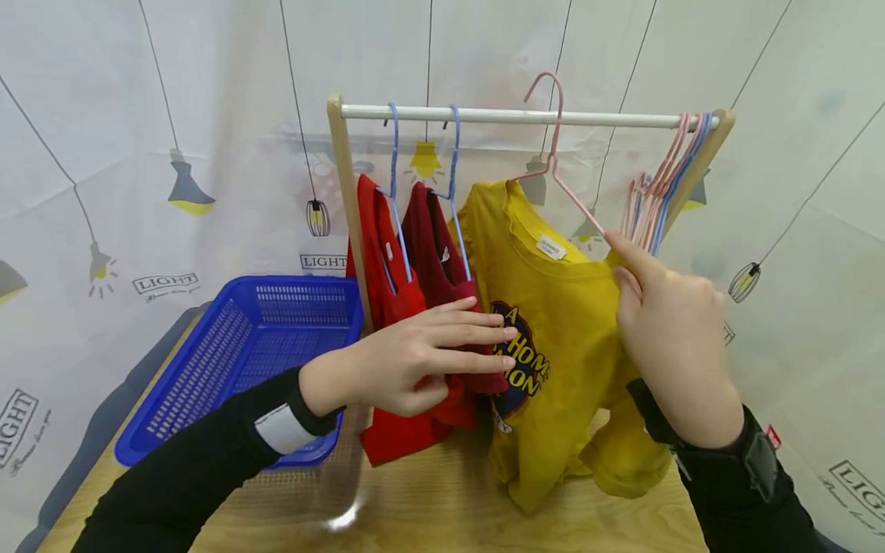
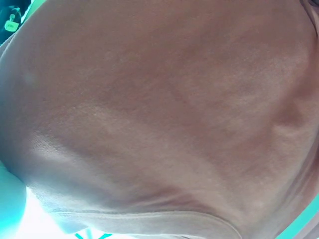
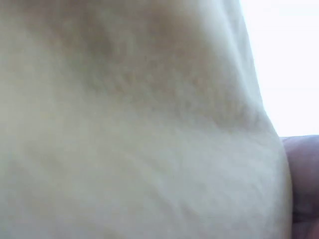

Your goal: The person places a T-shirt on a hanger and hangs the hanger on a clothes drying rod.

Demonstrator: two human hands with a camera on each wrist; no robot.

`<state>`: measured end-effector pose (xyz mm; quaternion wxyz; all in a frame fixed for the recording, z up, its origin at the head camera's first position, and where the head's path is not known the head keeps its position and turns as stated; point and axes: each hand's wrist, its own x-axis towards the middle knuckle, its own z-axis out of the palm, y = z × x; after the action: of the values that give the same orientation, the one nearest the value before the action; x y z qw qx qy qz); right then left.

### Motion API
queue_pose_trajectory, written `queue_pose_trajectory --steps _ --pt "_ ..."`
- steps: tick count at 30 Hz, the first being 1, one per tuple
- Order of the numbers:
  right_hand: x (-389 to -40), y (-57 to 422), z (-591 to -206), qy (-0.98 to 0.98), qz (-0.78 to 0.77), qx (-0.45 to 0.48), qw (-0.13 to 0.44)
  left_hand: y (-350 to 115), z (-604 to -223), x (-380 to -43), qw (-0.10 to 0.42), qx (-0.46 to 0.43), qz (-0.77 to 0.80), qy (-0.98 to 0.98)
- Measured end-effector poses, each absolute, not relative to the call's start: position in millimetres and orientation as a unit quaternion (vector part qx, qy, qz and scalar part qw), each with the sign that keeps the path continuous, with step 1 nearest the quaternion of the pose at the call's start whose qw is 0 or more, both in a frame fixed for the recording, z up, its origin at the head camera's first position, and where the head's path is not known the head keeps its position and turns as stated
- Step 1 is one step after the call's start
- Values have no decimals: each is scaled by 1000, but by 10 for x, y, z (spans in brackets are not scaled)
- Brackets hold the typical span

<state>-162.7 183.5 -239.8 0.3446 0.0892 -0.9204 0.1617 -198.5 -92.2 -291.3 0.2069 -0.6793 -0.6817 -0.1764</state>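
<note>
A yellow T-shirt point(image 1: 560, 307) with a dark round print hangs on a pink hanger point(image 1: 576, 193). The hanger's hook rises above the rack's white bar and overlaps it in the head view. My right hand point(image 1: 681, 338) pinches the hanger's right end together with the shirt's shoulder. My left hand point(image 1: 408, 357) reaches across a dark red garment point(image 1: 430, 230), its fingers straight and their tips over the yellow shirt's print. Reddish-brown-looking cloth point(image 2: 164, 109) fills the left wrist view. Blurred pale cloth point(image 3: 139, 164) covers most of the right wrist view.
A bright red garment point(image 1: 373, 223) hangs leftmost, on a blue hanger point(image 1: 394, 153) like the dark red one. Several bare pink and blue hangers point(image 1: 674, 177) crowd the rack's right end. A blue plastic basket point(image 1: 238, 280) stands left on the wooden table point(image 1: 429, 507).
</note>
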Motion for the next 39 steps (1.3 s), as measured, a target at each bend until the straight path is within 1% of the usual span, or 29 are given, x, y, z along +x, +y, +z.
queue_pose_trajectory --steps 5,9,19,22,28,32,39 --pt "-1644 1790 -2451 -924 170 87 331 -926 -2909 -1973 207 -679 -176 -682" --pt "-1655 1751 -2506 -931 174 86 309 -927 -2919 -1965 209 -678 -174 -683" --pt "-1646 1683 -2653 -937 178 85 287 -919 -2930 -1947 217 -673 -168 -687" --pt "-1623 1669 -2687 -938 172 69 294 -915 -2929 -1949 220 -670 -161 -690" --pt "-1573 1684 -2757 -927 158 68 333 -916 -2931 -1938 242 -652 -123 -708" --pt "-1533 1718 -2796 -926 156 70 337 -911 -2939 -1917 254 -638 -97 -720" --pt "-1503 1770 -2877 -923 164 75 339 -925 -2961 -1901 250 -628 -90 -732"
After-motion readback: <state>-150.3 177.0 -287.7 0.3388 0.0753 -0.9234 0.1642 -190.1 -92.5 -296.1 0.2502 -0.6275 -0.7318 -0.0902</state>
